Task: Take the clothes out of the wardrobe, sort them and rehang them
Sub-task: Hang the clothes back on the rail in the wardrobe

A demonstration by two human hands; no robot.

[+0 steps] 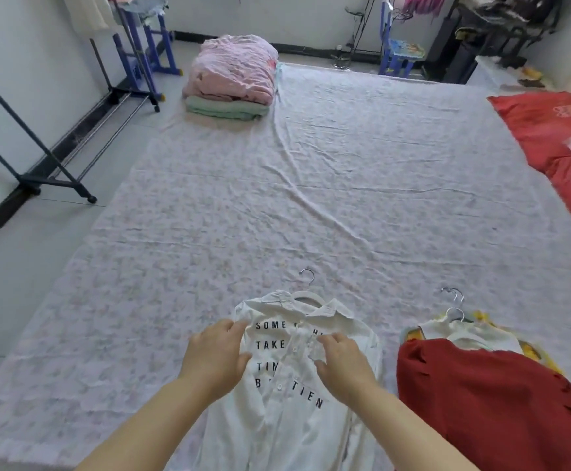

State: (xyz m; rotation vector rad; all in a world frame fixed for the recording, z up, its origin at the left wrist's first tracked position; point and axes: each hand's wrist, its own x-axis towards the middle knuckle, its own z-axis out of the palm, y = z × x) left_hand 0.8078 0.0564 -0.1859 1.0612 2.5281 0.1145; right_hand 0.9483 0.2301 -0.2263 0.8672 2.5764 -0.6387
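A white shirt (277,413) with black printed letters lies on the pale sheet (311,198), still on a white hanger (306,294) whose metal hook points away from me. My left hand (218,351) pinches the shirt's left front panel near the collar. My right hand (342,358) grips the button placket just right of the middle. To the right lies a pile of hung clothes with a red garment (488,402) on top and a yellow-patterned one beneath, their hooks (454,297) sticking out.
Folded pink and green bedding (233,76) sits at the sheet's far left corner. A dark clothes rack (39,158) stands along the left wall. A red quilt (549,137) lies at the right edge. A blue chair (399,52) stands at the back.
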